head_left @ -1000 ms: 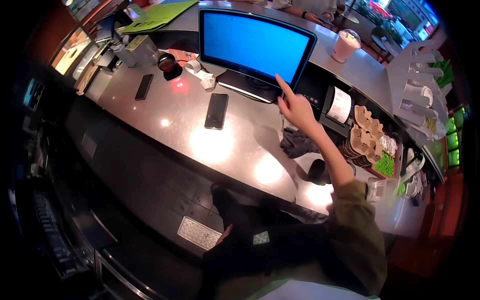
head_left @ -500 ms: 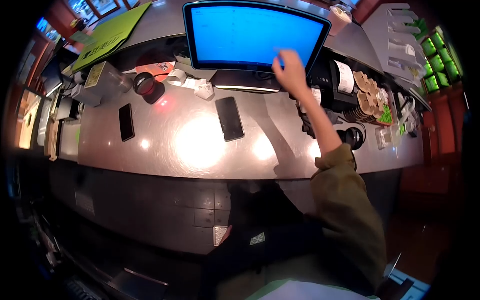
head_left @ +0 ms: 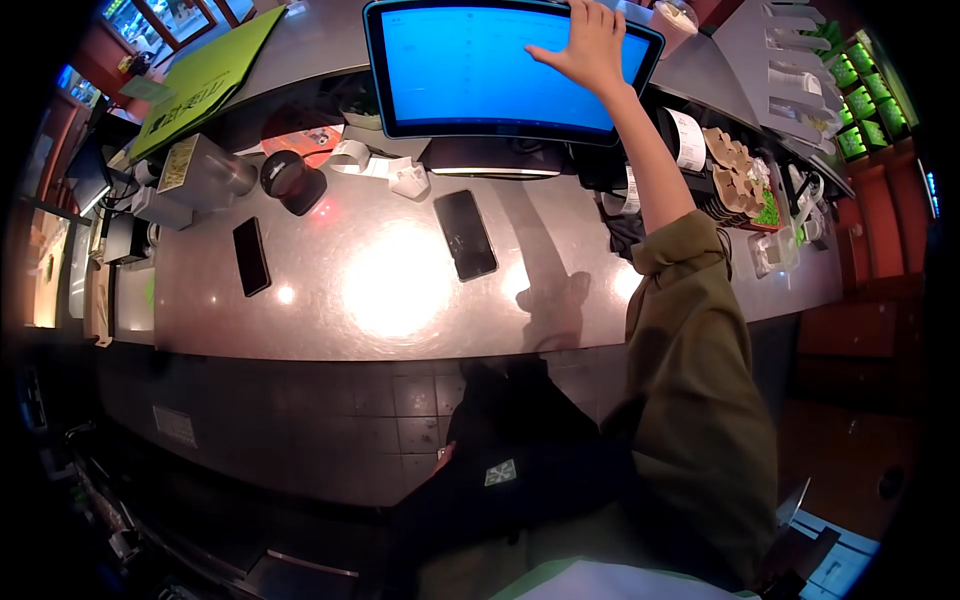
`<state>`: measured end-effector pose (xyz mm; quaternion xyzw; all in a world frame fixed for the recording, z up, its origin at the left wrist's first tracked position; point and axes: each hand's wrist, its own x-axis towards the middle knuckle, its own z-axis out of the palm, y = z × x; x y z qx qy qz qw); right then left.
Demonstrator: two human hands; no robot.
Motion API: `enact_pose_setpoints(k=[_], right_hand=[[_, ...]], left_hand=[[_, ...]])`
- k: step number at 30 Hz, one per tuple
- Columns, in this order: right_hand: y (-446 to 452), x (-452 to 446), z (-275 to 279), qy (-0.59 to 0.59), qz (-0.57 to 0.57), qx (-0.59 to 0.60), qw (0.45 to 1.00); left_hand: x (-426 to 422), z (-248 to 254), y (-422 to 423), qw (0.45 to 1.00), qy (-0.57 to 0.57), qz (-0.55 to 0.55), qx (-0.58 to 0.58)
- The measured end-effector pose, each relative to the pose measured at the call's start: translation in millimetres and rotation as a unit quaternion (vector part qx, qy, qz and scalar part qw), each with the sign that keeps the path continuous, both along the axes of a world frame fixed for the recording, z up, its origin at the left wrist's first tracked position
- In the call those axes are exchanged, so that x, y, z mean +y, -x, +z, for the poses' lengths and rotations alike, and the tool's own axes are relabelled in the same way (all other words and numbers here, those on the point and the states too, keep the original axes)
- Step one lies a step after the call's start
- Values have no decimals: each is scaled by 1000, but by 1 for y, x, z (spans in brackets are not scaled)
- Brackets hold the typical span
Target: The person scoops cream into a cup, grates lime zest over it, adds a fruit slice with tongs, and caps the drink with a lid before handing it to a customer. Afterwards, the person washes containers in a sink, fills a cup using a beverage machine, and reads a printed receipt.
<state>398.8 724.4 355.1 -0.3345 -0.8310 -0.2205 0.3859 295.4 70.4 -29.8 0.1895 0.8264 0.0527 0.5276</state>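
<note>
My right hand (head_left: 590,52) is stretched out in front of the right part of a touchscreen monitor (head_left: 460,75) lit blue. Its thumb and fingers are spread, with the fingertips near the screen's top edge; whether they touch it I cannot tell. Only a sliver of my left hand (head_left: 445,457) shows, low beside my dark clothing, and its fingers are hidden. Below the monitor a dark phone (head_left: 465,235) lies on the steel counter (head_left: 330,325). A second phone (head_left: 252,257) rests further left.
A round dark scanner (head_left: 285,175) and a grey box (head_left: 200,175) stand at the left. Crumpled white paper (head_left: 408,178) lies under the screen. To the right are a receipt printer (head_left: 650,150), stacked cardboard cup carriers (head_left: 738,185) and a cup (head_left: 674,25). A green board (head_left: 205,85) leans at back left.
My right hand has moved up across the screen and its fingers have spread from a more closed shape. The view has shifted slightly. Both phones stay on the counter.
</note>
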Motion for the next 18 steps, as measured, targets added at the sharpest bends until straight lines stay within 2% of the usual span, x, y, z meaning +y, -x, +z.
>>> enact_pose_setpoints(k=[3,6,9,10,13,14,17,18], right_hand=[[4,0,-2,-6,6,17,1000],[-1,-4,8,42,-11,7,999],[-29,30,21,149,157,22,976],[-36,37,28,169,181,39,968],[-45,72,33,289,215,11,933],[-43,76,40,369,192,-7,909],[-20,86,56,355,120,-153,914],[-10,104,48,310,158,-170,922]], left_hand=[[-3,3,3,1000,2,-4,1],[-5,5,9,1000,5,-9,3],[-4,7,14,1000,5,-14,4],[-5,7,15,1000,5,-15,4],[-6,6,21,1000,5,-22,5],[-5,6,24,1000,6,-25,5],[-3,7,30,999,4,-37,6],[-2,7,33,999,2,-38,7]])
